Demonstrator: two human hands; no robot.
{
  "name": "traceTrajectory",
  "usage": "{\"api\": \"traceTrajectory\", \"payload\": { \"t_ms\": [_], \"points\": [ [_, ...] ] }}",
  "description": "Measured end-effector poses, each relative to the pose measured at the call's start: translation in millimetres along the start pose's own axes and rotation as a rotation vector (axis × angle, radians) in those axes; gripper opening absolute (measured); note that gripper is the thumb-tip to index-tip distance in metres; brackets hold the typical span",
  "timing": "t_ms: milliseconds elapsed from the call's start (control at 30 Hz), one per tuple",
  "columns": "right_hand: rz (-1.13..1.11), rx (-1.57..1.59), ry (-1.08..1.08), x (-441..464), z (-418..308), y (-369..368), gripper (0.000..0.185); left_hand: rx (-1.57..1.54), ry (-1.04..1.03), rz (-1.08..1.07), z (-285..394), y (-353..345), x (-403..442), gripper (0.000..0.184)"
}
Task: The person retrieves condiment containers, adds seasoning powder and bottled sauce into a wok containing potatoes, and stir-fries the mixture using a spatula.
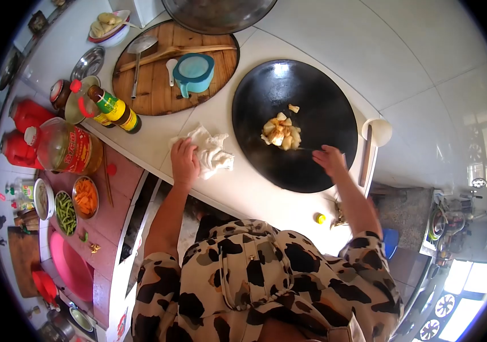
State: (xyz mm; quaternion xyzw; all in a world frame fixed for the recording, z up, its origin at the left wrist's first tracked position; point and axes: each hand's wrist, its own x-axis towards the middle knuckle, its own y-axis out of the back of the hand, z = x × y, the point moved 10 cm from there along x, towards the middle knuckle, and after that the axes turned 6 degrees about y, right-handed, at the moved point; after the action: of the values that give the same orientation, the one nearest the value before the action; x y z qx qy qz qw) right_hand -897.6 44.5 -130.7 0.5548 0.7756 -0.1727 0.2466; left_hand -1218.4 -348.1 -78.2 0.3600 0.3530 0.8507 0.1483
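Note:
A large black wok [294,176] sits in the white counter. Pale and browned food chunks [281,132] are heaped near its middle, with one small piece apart. My right hand [330,159] is over the wok's right side, its fingers closed around a thin-handled utensil [306,149] that reaches to the food. The utensil's far end is hidden among the chunks. Left of the wok, my left hand [185,161] grips the edge of a crumpled white cloth [211,151] on the counter.
Behind the cloth, a round wooden board [158,85] bears a turquoise lidded container [194,73], a metal spatula [138,62] and a white spoon [171,71]. A sauce bottle [119,111], an oil jug [69,148] and bowls of carrots [85,196] and green vegetables [65,214] stand left.

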Motion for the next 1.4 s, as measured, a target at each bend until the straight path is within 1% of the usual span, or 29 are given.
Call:
{"api": "traceTrajectory", "payload": {
  "t_ms": [100,200,233,267,333,433,533,567,600,667,700,800,833,933,1000,1100,1233,1333,1400],
  "points": [
    [0.060,0.393,0.116,34.1,41.4,-28.5,0.021,-0.002,0.008,-0.012,0.0,0.5,0.6,0.018],
    [0.008,0.266,0.286,51.7,16.1,-27.8,0.027,-0.006,-0.002,-0.017,-1.5,-1.6,0.6,0.018],
    [0.002,0.121,0.351,46.0,-3.4,-25.5,0.026,-0.007,-0.002,-0.018,-2.2,-2.4,0.4,0.018],
    [0.014,0.007,0.400,39.7,-22.1,-21.4,0.021,-0.010,0.000,-0.019,-2.9,-3.4,-0.1,0.018],
    [-0.070,-0.164,0.572,23.6,-56.9,-23.9,0.018,-0.007,0.004,-0.015,-1.0,-1.9,-0.5,0.018],
    [-0.113,-0.276,0.708,10.0,-87.9,-19.4,0.017,-0.010,0.008,-0.013,-1.1,-1.1,0.6,0.018],
    [-0.188,-0.347,0.734,-4.0,-106.6,-17.6,0.017,-0.020,0.011,-0.013,-2.3,-2.0,-0.1,0.019],
    [-0.170,-0.331,0.730,-6.5,-111.7,-13.9,0.016,-0.024,0.009,-0.013,-2.3,-2.6,0.4,0.019],
    [-0.165,-0.409,0.685,-6.5,-116.4,-12.5,0.016,-0.028,0.004,-0.012,-1.9,-2.4,1.1,0.019],
    [-0.156,-0.564,0.586,-1.5,-127.1,-2.3,0.016,-0.034,-0.004,-0.013,-0.8,-1.2,0.2,0.020],
    [-0.138,-0.587,0.516,7.3,-126.6,9.7,0.018,-0.036,-0.007,-0.014,-0.6,-0.5,-0.5,0.020],
    [-0.026,-0.687,0.202,-10.7,-122.7,48.0,0.017,-0.041,-0.013,-0.003,2.0,1.3,1.7,0.020],
    [-0.048,-0.601,0.156,-0.1,-105.0,58.4,0.018,-0.042,-0.015,0.005,5.3,4.3,2.9,0.020],
    [0.062,-0.243,0.159,35.0,-36.2,62.3,0.021,-0.036,-0.001,0.010,5.2,3.6,1.9,0.020],
    [0.122,-0.021,0.213,37.5,-6.0,27.7,0.024,-0.029,0.011,0.008,1.7,4.2,1.5,0.020],
    [0.147,0.146,0.297,54.3,7.4,-14.9,0.022,-0.030,0.015,-0.001,0.2,3.2,-1.4,0.019],
    [-0.075,-0.256,0.530,48.7,-46.6,-41.0,0.015,-0.029,-0.008,0.017,-0.3,1.1,0.2,0.017],
    [-0.211,-0.447,0.731,20.8,-79.0,-55.0,0.015,-0.025,-0.004,0.023,2.9,3.8,1.5,0.017],
    [-0.280,-0.536,0.762,0.5,-88.8,-65.0,0.014,-0.019,-0.002,0.021,3.2,4.7,1.5,0.017]
  ]
}}
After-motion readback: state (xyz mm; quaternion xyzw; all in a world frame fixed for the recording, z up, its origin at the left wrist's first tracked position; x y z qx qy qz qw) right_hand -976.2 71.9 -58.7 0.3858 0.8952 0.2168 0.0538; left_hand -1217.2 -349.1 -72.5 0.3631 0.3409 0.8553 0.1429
